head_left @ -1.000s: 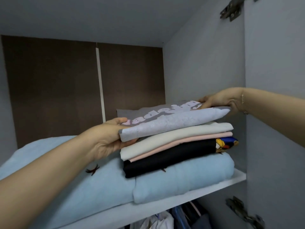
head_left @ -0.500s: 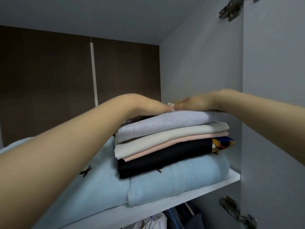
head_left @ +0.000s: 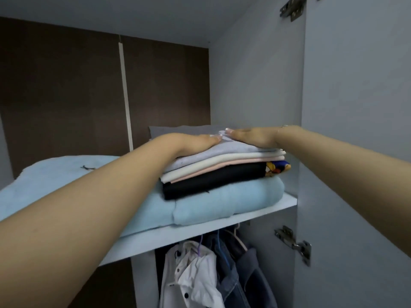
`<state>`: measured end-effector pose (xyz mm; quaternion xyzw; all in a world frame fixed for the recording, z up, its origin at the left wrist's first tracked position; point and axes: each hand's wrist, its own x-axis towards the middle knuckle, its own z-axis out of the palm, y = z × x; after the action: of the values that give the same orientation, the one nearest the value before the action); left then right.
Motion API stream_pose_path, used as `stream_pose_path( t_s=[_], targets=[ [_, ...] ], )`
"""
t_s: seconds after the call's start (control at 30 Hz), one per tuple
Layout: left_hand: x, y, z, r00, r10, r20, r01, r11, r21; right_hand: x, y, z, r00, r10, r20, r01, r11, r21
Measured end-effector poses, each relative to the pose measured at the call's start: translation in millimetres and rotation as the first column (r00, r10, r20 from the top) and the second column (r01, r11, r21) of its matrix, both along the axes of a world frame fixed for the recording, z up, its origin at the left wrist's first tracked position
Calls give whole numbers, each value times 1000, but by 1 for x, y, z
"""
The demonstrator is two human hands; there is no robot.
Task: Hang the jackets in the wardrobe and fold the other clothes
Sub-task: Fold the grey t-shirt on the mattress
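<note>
A stack of folded clothes sits on the wardrobe's upper shelf (head_left: 255, 215). On top lies a pale lilac-grey folded shirt (head_left: 222, 152), over a cream one (head_left: 222, 163), a pink one, and a black one (head_left: 211, 181) with a colourful print at its right end. My left hand (head_left: 195, 142) lies flat on the top shirt with straight fingers. My right hand (head_left: 251, 135) presses flat on it from the right, fingertips almost meeting the left hand's. Below the shelf hang a white jacket (head_left: 189, 278) and denim jackets (head_left: 240, 270) on hangers.
A light blue folded blanket (head_left: 222, 201) lies under the stack and spreads left across the shelf. The open wardrobe door (head_left: 355, 130) with metal hinges stands close on the right. A dark brown back panel (head_left: 66, 96) closes the compartment.
My left hand let go of the top shirt's corner and both hands moved onto the stack, lying flat. The view has dropped, showing the hanging jackets below.
</note>
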<state>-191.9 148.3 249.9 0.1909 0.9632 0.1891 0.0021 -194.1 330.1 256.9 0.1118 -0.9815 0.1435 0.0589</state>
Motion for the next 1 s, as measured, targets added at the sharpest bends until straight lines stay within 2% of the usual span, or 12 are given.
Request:
stream_pose_path(
  t_s=[0.1,0.17,0.2,0.27,0.33,0.53,0.7,0.87,1.0],
  targets=[
    [33,-23,-8,990,84,-114,-83,996,11,45,8,-9,995,-55,-84,53,998,-34],
    [58,-37,-26,943,147,-299,-178,981,-79,82,14,-24,972,-96,-212,101,995,11],
    [74,-43,-40,894,163,-418,-227,968,-109,103,15,-34,948,-122,-294,143,988,51],
    [108,-48,-68,737,123,-665,-250,963,-99,143,16,-54,871,-143,-471,249,954,170],
    [142,-47,-95,635,61,-770,-193,978,-81,180,15,-76,806,-154,-572,356,897,260],
    [204,-21,-143,494,-87,-865,19,996,-89,285,32,-128,662,-193,-724,568,759,317],
    [254,32,-172,451,-160,-878,174,981,-90,371,61,-158,591,-260,-763,681,668,299],
    [321,112,-198,368,-261,-892,382,917,-111,469,107,-192,514,-312,-799,775,568,277],
    [391,200,-213,356,-330,-874,528,843,-103,567,161,-222,438,-458,-774,873,423,244]
  ],
)
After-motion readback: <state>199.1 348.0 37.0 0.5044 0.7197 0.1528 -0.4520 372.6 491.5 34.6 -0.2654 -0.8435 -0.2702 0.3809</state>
